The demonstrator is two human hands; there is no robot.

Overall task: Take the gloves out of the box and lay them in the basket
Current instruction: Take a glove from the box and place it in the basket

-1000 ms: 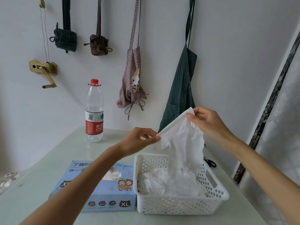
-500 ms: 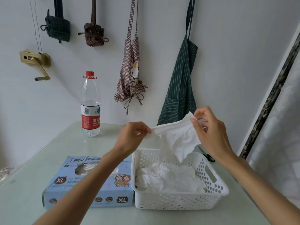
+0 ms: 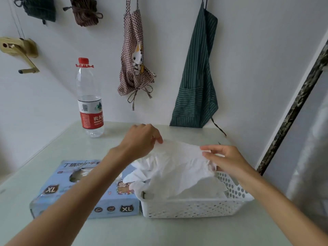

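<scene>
So we've got the pale green tabletop running back to the white wall, where a green striped apron and a checked apron hang side by side. On the tabletop, the blue box marked XL lies flat on the left, touching the white basket on its right, and a bit of white glove stuff shows through the box's top opening. We're holding a glove stretched out flat right over the basket, low enough that its floppy end droops over the basket's left rim toward the box. Our left hand has a pinching grip on the glove's far left edge, and our right hand pinches the right edge between thumb and fingers, just above the basket's right wall. More white gloves are piled inside the basket underneath. A water bottle with a red cap stands upright behind the box, well apart from our hands.
</scene>
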